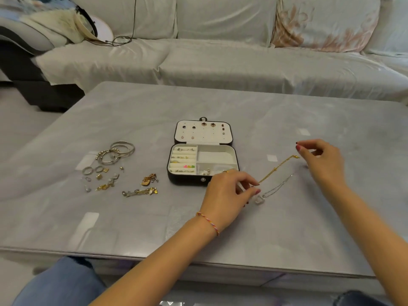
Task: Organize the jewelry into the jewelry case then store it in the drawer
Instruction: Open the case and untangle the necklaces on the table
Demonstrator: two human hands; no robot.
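A black jewelry case [185, 180] with a cream lining lies open in the middle of the grey table [220, 235], with earrings on its lid panel and rings in its rolls. A gold chain [278, 167] stretches between my hands just above the table, to the right of the case. My left hand [227, 195] pinches its near end and my right hand [320, 160] pinches its far end. A silver necklace [278, 188] with a clear pendant lies under the chain. Silver bangles [117, 152], rings [93, 170] and gold pieces [141, 191] lie left of the case.
A pale sofa [220, 65] runs along the table's far side, with a cable and fabric items at its left end. The table's near edge runs just past my knees, which wear blue jeans [59, 283].
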